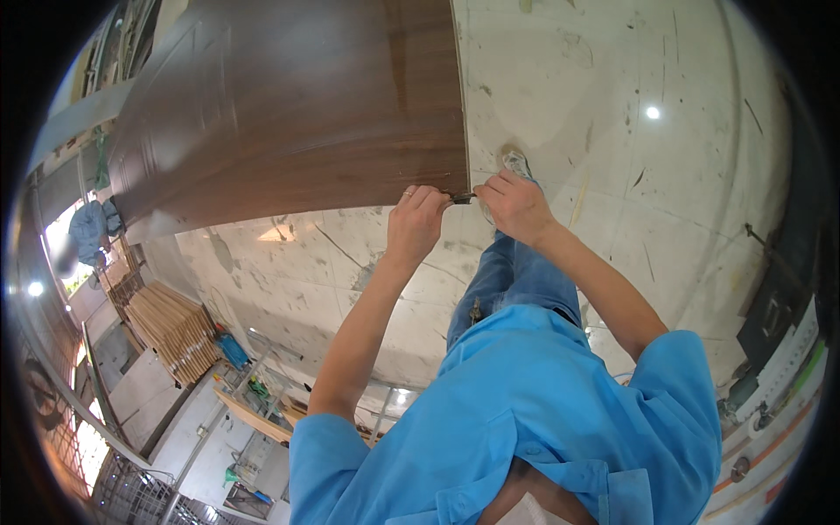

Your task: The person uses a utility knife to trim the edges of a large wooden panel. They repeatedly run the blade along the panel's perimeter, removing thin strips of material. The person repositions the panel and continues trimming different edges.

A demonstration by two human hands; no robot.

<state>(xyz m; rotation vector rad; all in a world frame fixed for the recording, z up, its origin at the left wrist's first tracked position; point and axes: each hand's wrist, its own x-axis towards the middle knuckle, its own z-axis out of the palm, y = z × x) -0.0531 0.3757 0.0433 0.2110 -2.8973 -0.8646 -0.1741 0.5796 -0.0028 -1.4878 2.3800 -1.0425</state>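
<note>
1. Dark brown wood-grain door panel (289, 105): fills the upper left of the view and lies flat above a pale floor. Its near right corner sits at centre frame, where both hands meet.
2. Small dark tool (463, 199): at that corner, just below the panel's near edge and between the two hands. Its kind is too small to tell.
3. Left hand (416, 223): fingers curled together and closed at the panel's near edge, knuckles up, just left of the tool. Whether the fingertips grip the tool or only the panel edge, I cannot tell.
4. Right hand (516, 207): fingers bent and pinched together on the right end of the tool, touching the corner of the panel.
5. Both forearms run up from the lower edge. Blue short-sleeved shirt (525, 420) and blue jeans (512, 280) lie below the hands, with one shoe (516, 163) on the floor just right of the panel's corner.
6. Pale scuffed floor (612, 114): marked with scratches and stains, with a bright light reflection far right.
7. Stack of light wooden slats (175, 328): well left of the hands, near the lower left.
8. Blue bundle (89, 229) at the far left rim, beside a bright opening.
</note>
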